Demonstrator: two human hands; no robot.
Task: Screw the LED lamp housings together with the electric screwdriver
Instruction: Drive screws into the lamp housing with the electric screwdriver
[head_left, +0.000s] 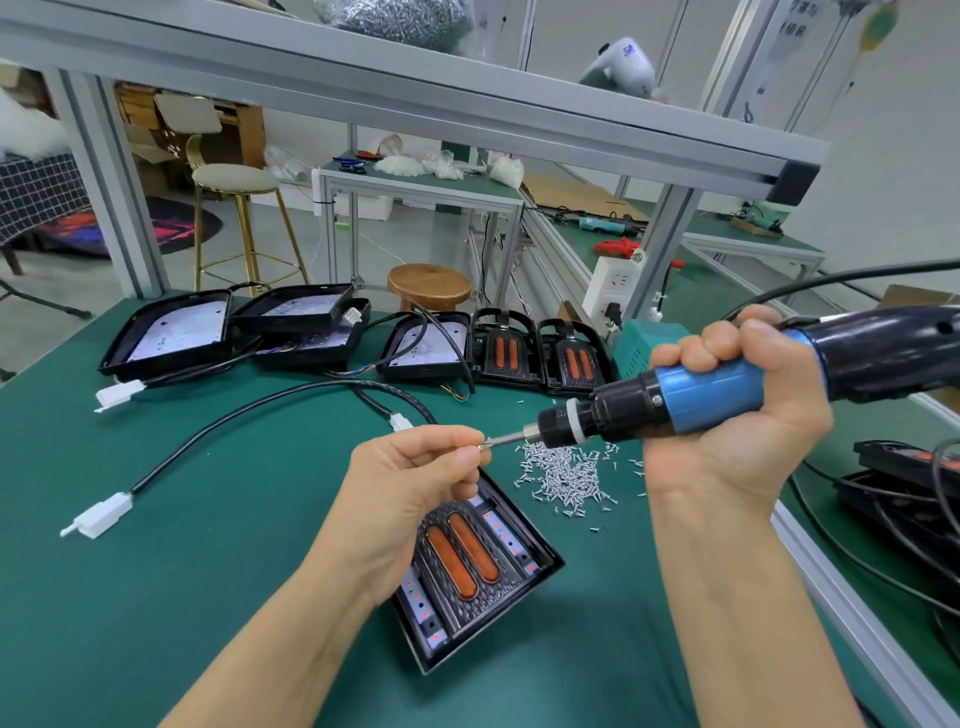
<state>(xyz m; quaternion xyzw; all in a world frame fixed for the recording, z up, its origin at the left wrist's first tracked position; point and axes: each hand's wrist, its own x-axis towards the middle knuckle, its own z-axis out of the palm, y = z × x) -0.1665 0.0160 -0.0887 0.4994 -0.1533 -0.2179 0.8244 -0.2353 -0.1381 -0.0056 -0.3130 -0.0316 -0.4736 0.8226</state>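
Green work mat (171, 597): laid over the bench, all items below borne on it.

White connector (98, 521): found at the left, on the end of a black cable (249, 410) curved across the mat.

Open black housings (171, 332): stacked and set side by side along the far edge, pale boards seen inside; a second white plug (120, 392) lies in front of them.

Left hand (415, 488): held over the nearest housing, thumb and forefinger pressed together on a small screw (483, 445) at the tip of the driver bit. Whether the screw is already seated on the bit cannot be told.

LED lamp housing (475, 577): black, flat on the mat under and just beside the left hand, two orange oblong lenses facing up, strips with red dots on both sides.

Two like housings (540, 353): set at the far edge, orange lenses visible.

Loose screws (566, 478): a silver heap on the mat, between the two hands.

Electric screwdriver (696, 400): blue and black body, held nearly level above the heap, bit pointed left.

Right hand (737, 395): fingers wrapped round the blue grip.

Black cords (883, 499): piled at the right edge.
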